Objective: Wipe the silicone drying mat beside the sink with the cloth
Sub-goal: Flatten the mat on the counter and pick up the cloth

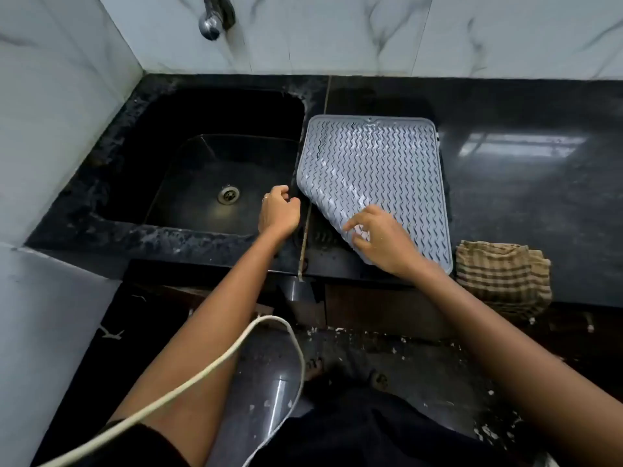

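Silicone drying mat sits on the black countertop just to the right of the sink, grey with a wavy ridge pattern and a raised rim all round. Its near-left corner is peeled up off the counter, so that edge runs diagonally and you can see the dark counter underneath it. Right hand is on that lifted corner, fingers spread and curled down onto the mat's surface near the fold; looks like it's pinching or pressing the flap, but I honestly can't tell whether the thumb is tucked underneath. Left hand hovers over the strip of counter between the sink and the mat, loosely curled into a half fist with nothing in it, and there's a ring on one finger. The cloth, a brown and beige checked one, is bunched up on the front edge of the counter just beside the mat's near-right corner, not touched by either hand. Sink is empty-looking and dark with a metal drain in the middle, and a chrome tap sticks out from the marble-look wall tiles above. A white cable loops across the lower part of the view over the left forearm.
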The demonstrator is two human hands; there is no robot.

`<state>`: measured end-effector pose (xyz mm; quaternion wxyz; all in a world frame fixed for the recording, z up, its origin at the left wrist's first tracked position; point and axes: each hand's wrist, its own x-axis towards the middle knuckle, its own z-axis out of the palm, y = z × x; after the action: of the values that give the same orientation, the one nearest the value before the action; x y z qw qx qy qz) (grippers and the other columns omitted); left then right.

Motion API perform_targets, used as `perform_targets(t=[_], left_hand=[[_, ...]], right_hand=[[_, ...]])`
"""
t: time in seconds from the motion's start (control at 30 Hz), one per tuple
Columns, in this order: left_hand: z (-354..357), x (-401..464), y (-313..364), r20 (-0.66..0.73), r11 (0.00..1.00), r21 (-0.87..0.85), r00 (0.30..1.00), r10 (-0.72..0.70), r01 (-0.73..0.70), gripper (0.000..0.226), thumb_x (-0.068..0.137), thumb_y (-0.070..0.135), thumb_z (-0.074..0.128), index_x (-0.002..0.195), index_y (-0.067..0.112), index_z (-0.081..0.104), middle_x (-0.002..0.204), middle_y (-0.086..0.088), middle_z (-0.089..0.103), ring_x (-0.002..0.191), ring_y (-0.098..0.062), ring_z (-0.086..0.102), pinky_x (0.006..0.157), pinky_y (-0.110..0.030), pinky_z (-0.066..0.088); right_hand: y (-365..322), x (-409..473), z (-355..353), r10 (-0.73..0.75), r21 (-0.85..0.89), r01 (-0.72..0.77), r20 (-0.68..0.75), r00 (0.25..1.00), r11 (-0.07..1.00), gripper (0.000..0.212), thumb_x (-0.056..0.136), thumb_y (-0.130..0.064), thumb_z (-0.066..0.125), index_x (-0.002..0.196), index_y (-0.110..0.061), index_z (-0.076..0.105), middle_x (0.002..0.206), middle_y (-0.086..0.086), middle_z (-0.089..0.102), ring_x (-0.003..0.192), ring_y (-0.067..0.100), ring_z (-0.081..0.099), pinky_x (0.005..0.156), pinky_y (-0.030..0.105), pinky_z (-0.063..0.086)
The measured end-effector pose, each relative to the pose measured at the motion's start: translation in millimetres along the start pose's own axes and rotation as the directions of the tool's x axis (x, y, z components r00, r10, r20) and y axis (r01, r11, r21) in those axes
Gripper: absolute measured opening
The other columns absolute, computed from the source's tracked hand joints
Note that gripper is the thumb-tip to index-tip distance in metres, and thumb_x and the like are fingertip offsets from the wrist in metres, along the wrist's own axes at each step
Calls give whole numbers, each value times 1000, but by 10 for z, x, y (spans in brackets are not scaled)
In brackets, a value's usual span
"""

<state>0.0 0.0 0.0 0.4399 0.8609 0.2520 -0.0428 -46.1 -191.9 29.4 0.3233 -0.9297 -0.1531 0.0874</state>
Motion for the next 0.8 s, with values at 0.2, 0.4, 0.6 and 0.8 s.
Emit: perform_targets(t=[0.2, 0.4, 0.6, 0.8], left_hand=[[63, 96, 53, 102, 995, -75, 993, -64, 72, 48, 92, 19, 49, 139, 15, 47, 133, -3, 58, 115, -28, 62, 100, -45, 49], [213, 194, 70, 140, 989, -132, 989, -41, 60, 18, 94, 18, 46, 81, 29, 51, 91, 5, 59, 99, -31, 66, 86, -42, 52], [251, 262, 120, 134, 978, -188, 989, -66, 91, 32, 95, 23, 47, 126, 17, 51, 82, 12, 58, 69, -14, 60, 64, -27, 43], [235, 354, 141, 154, 969, -228, 986, -64, 98, 34, 93, 25, 53, 126, 15, 57, 103, 2, 65, 80, -15, 62, 70, -29, 50]], right_hand=[[-19, 77, 194, 22, -447, 79, 217, 976, 891, 67, 80, -31, 69, 139, -24, 36, 139, 3, 33, 124, 25, 33, 92, 44, 40], [100, 88, 326, 29, -554, 88, 200, 979, 828, 86, 76, -11, 62, 147, -21, 14, 140, 5, 28, 117, 27, 35, 71, 35, 34], [149, 172, 315, 29, -539, 118, 256, 966, 834, 86, 76, -8, 58, 148, -18, 11, 142, 7, 29, 119, 28, 36, 72, 34, 38], [182, 214, 201, 29, -442, 128, 333, 943, 888, 90, 76, -3, 56, 149, -20, 7, 144, 7, 30, 124, 28, 34, 90, 38, 45]])
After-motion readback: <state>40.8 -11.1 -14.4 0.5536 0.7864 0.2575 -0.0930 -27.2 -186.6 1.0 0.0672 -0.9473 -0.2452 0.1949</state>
